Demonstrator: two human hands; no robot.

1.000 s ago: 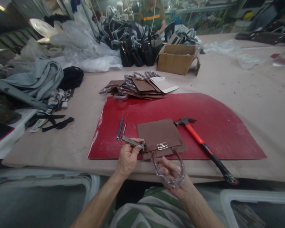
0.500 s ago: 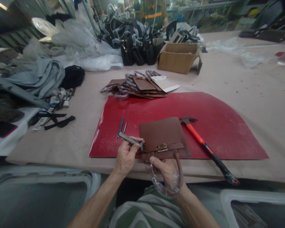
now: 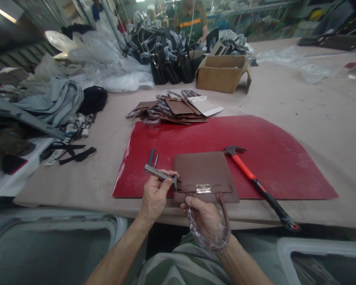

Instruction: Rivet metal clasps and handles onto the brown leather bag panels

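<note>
A flat brown leather bag flap [image 3: 203, 170] with a metal clasp [image 3: 203, 189] and a plastic-wrapped handle [image 3: 222, 233] lies on the near edge of a red mat [image 3: 269, 158]. My left hand [image 3: 155, 198] is closed on a slim metal tool [image 3: 158, 173] whose tip meets the flap's left strap end. My right hand [image 3: 204, 217] grips the flap's near edge, with the handle looped around it. Two metal bars [image 3: 152, 157] lie just beyond the tool.
A hammer [image 3: 255, 184] with an orange and black handle lies right of the flap. A stack of brown flaps [image 3: 175, 109], a cardboard box [image 3: 222, 73] and black bags [image 3: 169, 59] sit farther back. Another person [image 3: 191, 19] works at the far side. Straps and cloth [image 3: 56, 103] lie left.
My right hand slid from the handle loop up to the flap's near edge, and the flap shifted slightly. My left hand kept the tool at the strap end.
</note>
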